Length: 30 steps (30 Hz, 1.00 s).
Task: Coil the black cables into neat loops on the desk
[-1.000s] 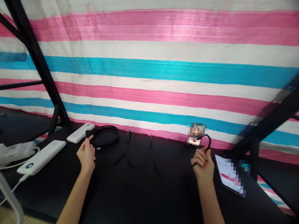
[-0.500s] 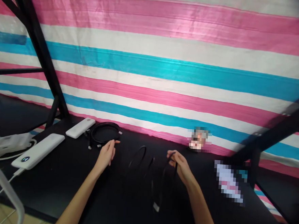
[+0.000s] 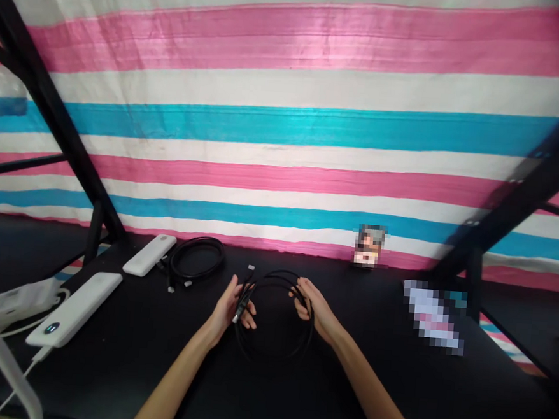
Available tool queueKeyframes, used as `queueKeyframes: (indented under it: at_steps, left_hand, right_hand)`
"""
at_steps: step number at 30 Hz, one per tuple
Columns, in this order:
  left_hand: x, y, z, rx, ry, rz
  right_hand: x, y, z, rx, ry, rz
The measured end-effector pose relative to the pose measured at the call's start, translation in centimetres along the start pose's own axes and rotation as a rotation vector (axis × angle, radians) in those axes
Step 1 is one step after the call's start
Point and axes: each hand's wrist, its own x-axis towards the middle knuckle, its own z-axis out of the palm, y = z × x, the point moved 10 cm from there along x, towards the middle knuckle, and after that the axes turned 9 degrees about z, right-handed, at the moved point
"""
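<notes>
A black cable (image 3: 279, 273) hangs in a round coil between my hands, above the dark table (image 3: 165, 342). My left hand (image 3: 227, 311) grips the coil's left side, where light-tipped connectors (image 3: 241, 309) lie against the fingers. One cable end with a pale plug (image 3: 251, 268) points up beyond that hand. With curled fingers, my right hand (image 3: 313, 307) holds the coil's right side. Another coiled black cable (image 3: 195, 276) rests on the table, left of and behind my left hand.
Two white power banks, a near one (image 3: 76, 310) and a far one (image 3: 150, 255), lie at left beside a white power strip (image 3: 14, 303). Black frame bars (image 3: 59, 114) flank the striped sheet (image 3: 285, 127) behind. Blurred-out items (image 3: 432, 316) sit at right.
My left hand has moved right and taken hold of the cable. The cable, loosely hanging from my right hand before, is now a rounder coil between both hands. The camera view has tilted.
</notes>
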Motion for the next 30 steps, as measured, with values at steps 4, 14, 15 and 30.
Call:
queueKeyframes:
  at_steps: [4, 14, 15, 30]
  left_hand:
    - [-0.8, 0.3, 1.5, 0.056, -0.050, 0.047]
    - [-1.9, -0.1, 2.3, -0.046, -0.137, -0.074]
    - [-1.7, -0.4, 1.9, -0.036, -0.103, -0.085]
    - [-1.2, -0.5, 1.9, -0.206, -0.113, -0.086]
  right_hand:
    - [-0.2, -1.3, -0.5, -0.136, 0.092, -0.120]
    - [-2.3, -2.6, 2.4, -0.501, -0.061, -0.211]
    - [-2.4, -2.4, 2.4, -0.539, -0.061, -0.189]
    - [-1.1, -2.3, -0.2, -0.274, 0.099, -0.253]
